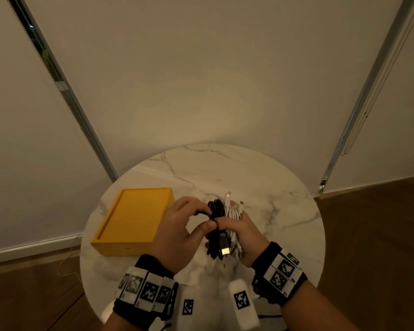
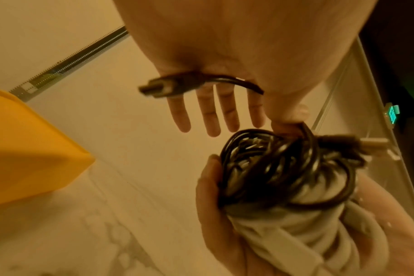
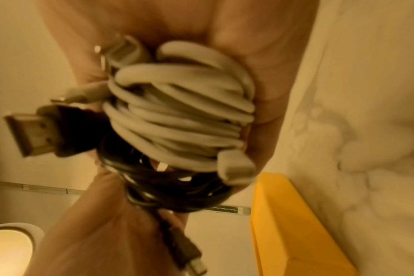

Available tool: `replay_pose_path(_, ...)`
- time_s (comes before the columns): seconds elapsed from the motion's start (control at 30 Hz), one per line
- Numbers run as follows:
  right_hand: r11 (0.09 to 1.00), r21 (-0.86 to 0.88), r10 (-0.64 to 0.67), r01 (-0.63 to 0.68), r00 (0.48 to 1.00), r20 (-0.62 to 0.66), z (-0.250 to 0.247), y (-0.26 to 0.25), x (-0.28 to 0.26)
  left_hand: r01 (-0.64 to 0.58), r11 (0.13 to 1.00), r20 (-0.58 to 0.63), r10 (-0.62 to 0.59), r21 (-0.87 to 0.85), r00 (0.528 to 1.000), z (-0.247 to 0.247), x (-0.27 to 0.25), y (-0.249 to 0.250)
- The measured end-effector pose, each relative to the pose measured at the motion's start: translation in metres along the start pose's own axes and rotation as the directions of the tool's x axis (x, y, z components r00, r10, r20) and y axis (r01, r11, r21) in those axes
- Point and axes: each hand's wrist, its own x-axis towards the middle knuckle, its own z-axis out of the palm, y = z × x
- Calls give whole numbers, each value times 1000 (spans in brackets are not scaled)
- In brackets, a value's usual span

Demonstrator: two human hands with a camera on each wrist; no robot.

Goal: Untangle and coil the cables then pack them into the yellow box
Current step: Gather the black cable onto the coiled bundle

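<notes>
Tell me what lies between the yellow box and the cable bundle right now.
In the head view, the left hand, pinching the black cable's loose end, sits between the yellow box and the cable bundle that the right hand holds.

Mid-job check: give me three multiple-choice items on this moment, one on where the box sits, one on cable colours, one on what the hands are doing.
1. The yellow box sits:
A. on the table, on the person's left
B. on the floor
C. in the right hand

2. The bundled cables are:
A. all red
B. black and white
C. all blue

3. The cables are:
A. packed in the box
B. lying loose on the table
C. held above the table

Key:
1 A, it rests on the marble top beside the left hand.
2 B, black cable and white cable sit together.
3 C, the right hand grips the bundle while the left pinches a black end.
</notes>
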Motion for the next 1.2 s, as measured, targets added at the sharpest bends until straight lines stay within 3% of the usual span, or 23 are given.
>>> replay_pose_path(0.23, 977, 201, 50, -72, 992, 114, 18, -9, -12, 182, 955, 60, -172, -233, 983, 5, -6, 2)
replay_pose_path(0.37, 988, 154, 1, -27, 986, 167, 21, -10, -12, 269, 850, 133, -234, -452, 963, 5, -7, 6)
replay_pose_path(0.5, 996, 82, 19, -35, 982, 189, 18, -13, -14, 256, 849, 177, -194, -462, 965, 0, -6, 9)
replay_pose_path(0.63, 999, 47, 3, -11, 986, 164, 15, -13, -12, 202, 926, 179, -151, -319, 972, -2, -5, 6)
replay_pose_path(0.73, 1000, 1, -8, 8, 996, 91, 16, -11, -9, 146, 956, 122, -118, -254, 986, -3, -2, 1)
replay_pose_path(0.87, 1000, -9, -16, 16, 1000, -18, 13, -10, -7, 69, 997, 3, -69, -18, 998, -6, 1, -6)
replay_pose_path(0.93, 1000, -16, -21, 20, 998, -54, 12, -10, -5, 16, 976, -120, 11, 217, 993, -10, 2, -4)
replay_pose_path(1.03, 999, -21, -29, 27, 997, -74, 11, -8, -4, -62, 877, -178, 165, 476, 970, -20, 7, 1)
replay_pose_path(1.2, 995, -100, -31, 27, 999, -33, 16, -6, -4, -163, 848, -107, 249, 504, 963, -28, 18, 7)
